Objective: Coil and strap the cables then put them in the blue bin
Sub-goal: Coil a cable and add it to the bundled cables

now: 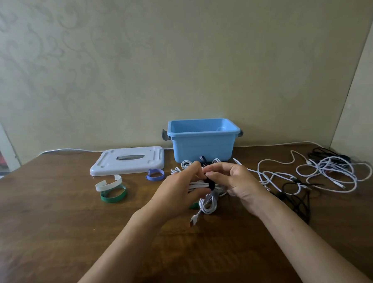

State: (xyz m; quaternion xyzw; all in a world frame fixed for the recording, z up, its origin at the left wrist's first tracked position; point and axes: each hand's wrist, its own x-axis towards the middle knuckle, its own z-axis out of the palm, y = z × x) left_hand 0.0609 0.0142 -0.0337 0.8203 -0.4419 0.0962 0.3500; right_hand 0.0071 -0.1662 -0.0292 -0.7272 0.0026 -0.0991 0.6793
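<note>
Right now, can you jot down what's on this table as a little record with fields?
hands: left hand and right hand both hold a coiled white cable, fastening a black strap
bin: blue bin, lid off
lid: white lid, left of bin
spare straps: white strap, green strap, purple strap
waiting: loose cables on the right
surface: wooden table

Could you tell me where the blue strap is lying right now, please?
In the head view the blue strap lies on the table, left of centre, just in front of the white lid and left of the hands.
</note>
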